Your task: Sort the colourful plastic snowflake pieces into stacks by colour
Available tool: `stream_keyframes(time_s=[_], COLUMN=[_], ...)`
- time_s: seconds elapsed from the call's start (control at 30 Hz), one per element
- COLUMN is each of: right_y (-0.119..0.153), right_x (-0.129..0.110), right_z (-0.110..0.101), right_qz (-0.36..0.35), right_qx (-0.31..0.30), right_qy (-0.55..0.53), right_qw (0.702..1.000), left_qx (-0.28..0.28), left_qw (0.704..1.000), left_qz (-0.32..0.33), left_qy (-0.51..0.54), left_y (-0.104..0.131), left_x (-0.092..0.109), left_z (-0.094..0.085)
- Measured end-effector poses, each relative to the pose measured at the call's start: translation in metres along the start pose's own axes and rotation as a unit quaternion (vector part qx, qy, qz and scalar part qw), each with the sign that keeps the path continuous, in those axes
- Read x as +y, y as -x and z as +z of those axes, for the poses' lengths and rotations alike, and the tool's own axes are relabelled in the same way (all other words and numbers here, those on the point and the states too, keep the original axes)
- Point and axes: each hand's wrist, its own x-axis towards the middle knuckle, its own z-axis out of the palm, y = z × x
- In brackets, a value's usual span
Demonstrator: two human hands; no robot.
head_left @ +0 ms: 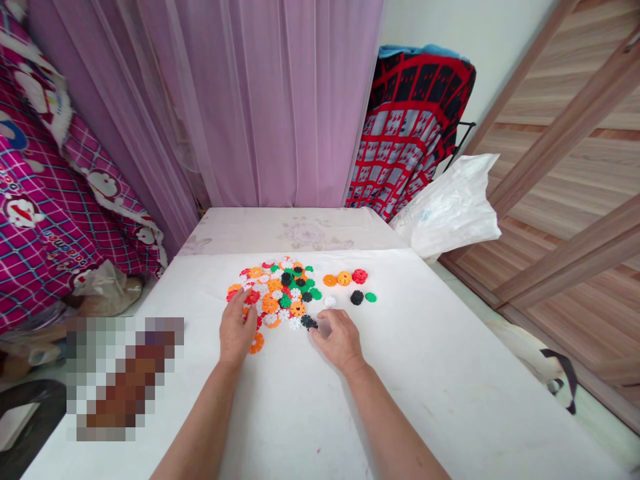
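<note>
- Left hand (pixel 236 335): thumb and fingers apart, at the left edge of the mixed-colour disc pile (pixel 275 285) on the white surface (pixel 295 413).
- Black discs (pixel 309 323): at the pile's near right edge, by the right thumb.
- Right hand (pixel 342 340): fingers curled; whether it grips a disc, I cannot tell.
- Beyond it: white (pixel 330 301), orange (pixel 345 279), black (pixel 357 297), red (pixel 360 275) and green discs (pixel 371 297), grouped by colour.

One disc heap (pixel 275 294), six discs or stacks (pixel 360 275) rightward
</note>
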Motion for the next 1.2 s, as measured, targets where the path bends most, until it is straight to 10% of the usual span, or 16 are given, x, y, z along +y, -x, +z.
stream_keyframes(time_s=[0.33, 0.6, 1.2], right_y=[0.000, -0.029, -0.041], right_x=[0.000, 0.049, 0.083], right_z=[0.006, -0.030, -0.033], right_qz=[-0.014, 0.121, 0.165], right_qx=[-0.013, 0.161, 0.125], right_qy=[0.031, 0.044, 0.108], right_qw=[0.999, 0.979, 0.972], left_qx=[0.008, 0.001, -0.007], left_qw=[1.000, 1.000, 1.000], left_qz=[0.011, 0.023, 0.010], left_qy=[0.000, -0.015, -0.015], left_y=[0.000, 0.000, -0.001], left_x=[0.000, -0.002, -0.004], left_z=[0.000, 0.001, -0.001])
